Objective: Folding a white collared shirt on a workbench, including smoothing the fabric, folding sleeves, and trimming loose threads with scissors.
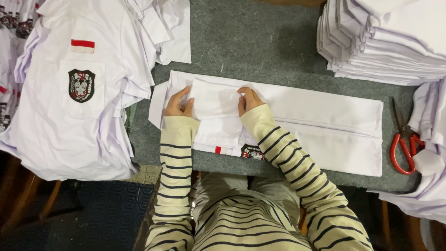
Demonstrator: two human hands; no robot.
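A white shirt [325,125] lies folded lengthwise on the grey felt table top [260,42], its collar end at the left. A red-and-white patch and a dark crest badge [252,152] peek out at its near edge. My left hand [179,103] presses on the left side of the folded sleeve [216,102]. My right hand [248,98] pinches the upper right corner of that same sleeve flap. Both arms wear cream sleeves with dark stripes.
A heap of unfolded white shirts [79,83] with crest pockets fills the left. A neat stack of folded white shirts [385,42] sits at the back right. Red-handled scissors [405,144] lie at the right, next to more white cloth [432,153].
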